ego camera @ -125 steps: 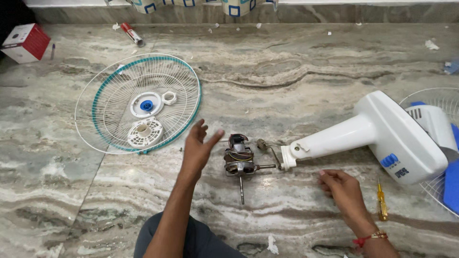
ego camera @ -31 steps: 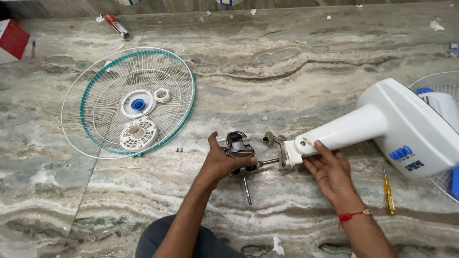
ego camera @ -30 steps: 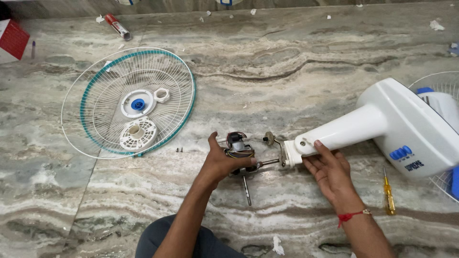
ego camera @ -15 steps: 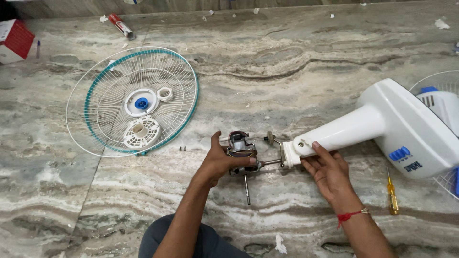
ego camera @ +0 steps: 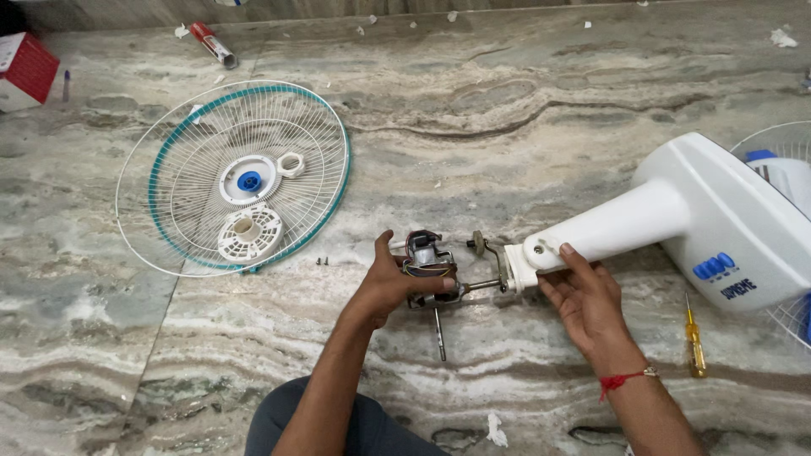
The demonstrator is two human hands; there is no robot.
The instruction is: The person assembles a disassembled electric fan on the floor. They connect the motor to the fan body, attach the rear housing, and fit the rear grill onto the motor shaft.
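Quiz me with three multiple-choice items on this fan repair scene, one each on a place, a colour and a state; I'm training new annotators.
1. Where does the yellow screwdriver lie?
A. right of the right hand
B. on the fan guard
C. beside the red box

2. What colour is the guard's rim?
A. red
B. teal
C. black

3. What is the left hand doing?
A. hanging free
B. gripping the motor
C. holding the screwdriver

Answers:
1 A, it lies on the floor beside that hand.
2 B, a teal band rings it.
3 B, fingers wrap the motor.
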